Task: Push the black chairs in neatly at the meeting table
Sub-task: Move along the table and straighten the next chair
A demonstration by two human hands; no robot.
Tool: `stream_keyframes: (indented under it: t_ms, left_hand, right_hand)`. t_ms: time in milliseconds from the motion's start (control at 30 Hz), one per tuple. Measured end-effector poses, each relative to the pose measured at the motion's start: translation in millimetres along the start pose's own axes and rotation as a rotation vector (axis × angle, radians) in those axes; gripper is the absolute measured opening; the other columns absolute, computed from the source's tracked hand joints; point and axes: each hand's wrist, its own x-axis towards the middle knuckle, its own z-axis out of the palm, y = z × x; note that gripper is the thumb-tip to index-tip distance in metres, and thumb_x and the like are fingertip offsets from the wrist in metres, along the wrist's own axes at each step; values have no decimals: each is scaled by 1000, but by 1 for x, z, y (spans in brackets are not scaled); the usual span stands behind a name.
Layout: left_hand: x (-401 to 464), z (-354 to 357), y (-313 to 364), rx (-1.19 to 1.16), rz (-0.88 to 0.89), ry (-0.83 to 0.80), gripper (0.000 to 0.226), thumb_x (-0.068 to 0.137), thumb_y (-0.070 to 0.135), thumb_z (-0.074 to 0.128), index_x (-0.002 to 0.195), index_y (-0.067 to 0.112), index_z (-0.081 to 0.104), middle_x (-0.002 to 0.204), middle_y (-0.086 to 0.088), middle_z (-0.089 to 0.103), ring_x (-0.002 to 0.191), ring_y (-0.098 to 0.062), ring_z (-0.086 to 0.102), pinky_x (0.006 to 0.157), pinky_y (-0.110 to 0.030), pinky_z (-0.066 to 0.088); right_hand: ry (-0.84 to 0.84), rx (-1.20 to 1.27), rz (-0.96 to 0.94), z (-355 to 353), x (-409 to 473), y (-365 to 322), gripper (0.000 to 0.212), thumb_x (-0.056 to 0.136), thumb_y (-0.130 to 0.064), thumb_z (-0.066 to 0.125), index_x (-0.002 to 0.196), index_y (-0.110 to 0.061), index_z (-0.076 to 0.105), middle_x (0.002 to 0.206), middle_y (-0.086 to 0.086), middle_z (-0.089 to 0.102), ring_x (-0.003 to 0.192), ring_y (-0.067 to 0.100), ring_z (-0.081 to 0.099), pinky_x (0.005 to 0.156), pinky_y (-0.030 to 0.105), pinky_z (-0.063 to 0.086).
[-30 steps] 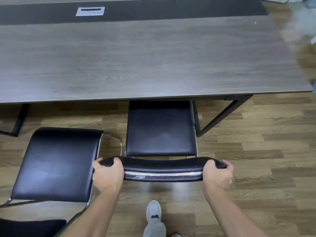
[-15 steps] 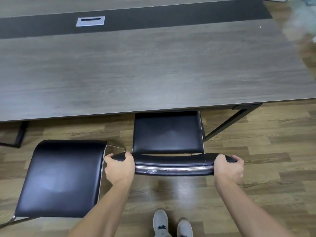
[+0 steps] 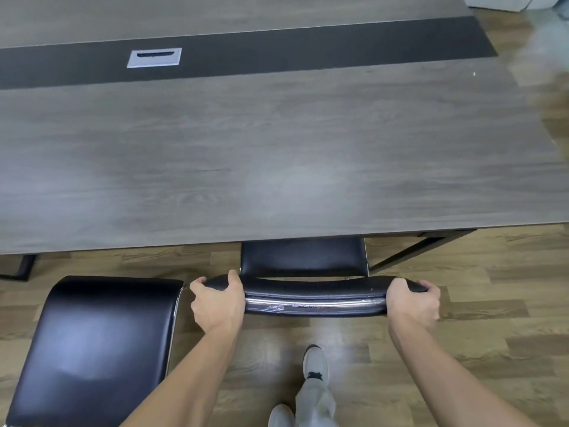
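Pushed further under since a second ago, the gripped chair (image 3: pixel 303 257) now shows only a short strip of black seat outside the meeting table (image 3: pixel 277 155), where most of the seat lay in the open before.

Nearest the camera, two pale shoes (image 3: pixel 314 362) and a grey trouser leg stand on the wood-plank floor (image 3: pixel 492 349), one foot ahead of the other. Two bare forearms reach forward from the bottom edge. The left hand (image 3: pixel 217 303) is curled round the left end of the chair's padded backrest (image 3: pixel 314 295), thumb on top and fingers wrapped over the corner. The right hand (image 3: pixel 412 303) grips the right end in the same way. A chrome band runs along the backrest between the two hands.

Two black chairs are in view. The second chair (image 3: pixel 101 349) stands to the left, just beside the left hand, its whole seat out on the floor and apart from the table edge, with a chrome frame rail down its right side.

Beyond the chairs, the grey wood-grain tabletop fills the middle of the scene. Two dark table legs (image 3: pixel 409 257) show beneath its near edge, one at each side. Farther back, one dark strip (image 3: pixel 308 50) crosses the table from left to right, holding one silver cable hatch (image 3: pixel 154 57). At the far right corner stands something white (image 3: pixel 498 3), cut off by the frame.
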Motion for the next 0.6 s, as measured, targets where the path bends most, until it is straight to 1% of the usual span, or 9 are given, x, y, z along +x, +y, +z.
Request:
stream_keyframes:
  t_ms: [67,100,167,233,367,467,533,600]
  left_hand:
    - [2,8,12,1,1,0,69,88,51,65,138,11,41,126,-23,58,119,-40,53,98,-43,40]
    - [2,12,17,-6,2,-3,72,86,55,65,138,12,41,126,-23,58,120,-39,53,98,-43,40]
    - [3,21,29,-13,2,-8,79,83,65,63,139,14,40,126,-22,59,118,-39,54,98,-43,41]
    - [5,29,39,-16,-2,-7,84,81,68,63,140,14,39,128,-23,58,119,-39,54,96,-43,41]
    - [10,39,52,-10,-14,9,87,80,70,62,142,14,38,127,-22,59,121,-38,53,96,-43,41]
    - [13,45,59,-11,-7,5,90,81,69,62,144,11,36,129,-22,59,123,-39,52,97,-42,40]
    - [16,48,63,-15,2,12,93,81,69,62,146,9,34,132,-22,58,124,-40,52,98,-43,40]
    - [19,50,65,-4,-3,17,95,83,67,63,147,5,32,136,-23,55,127,-41,50,101,-43,39]
  right_hand:
    - [2,-3,-1,6,7,-13,46,83,-22,61,128,-21,54,127,15,59,112,38,58,88,38,44]
    - [3,-5,-13,9,10,-18,46,83,-26,64,128,-21,54,128,16,59,114,39,57,92,40,45]
    - [-2,1,-49,14,19,-31,51,84,-40,67,128,-18,54,129,17,59,119,38,54,101,44,42]
    - [-8,8,-77,18,25,-41,60,83,-53,67,128,-15,54,129,16,59,123,37,52,104,44,38]
    - [-9,4,-99,26,35,-53,63,84,-64,60,124,-15,55,126,16,60,121,37,53,103,44,38]
    - [-26,-4,-145,30,41,-53,72,83,-75,50,124,-15,53,125,16,59,120,39,52,103,47,37]
    - [-25,-7,-158,34,45,-55,76,83,-78,45,125,-15,52,126,17,59,120,39,52,105,49,37]
    - [-21,-19,-152,37,47,-58,76,84,-77,46,128,-14,51,128,18,58,122,40,51,106,50,37]
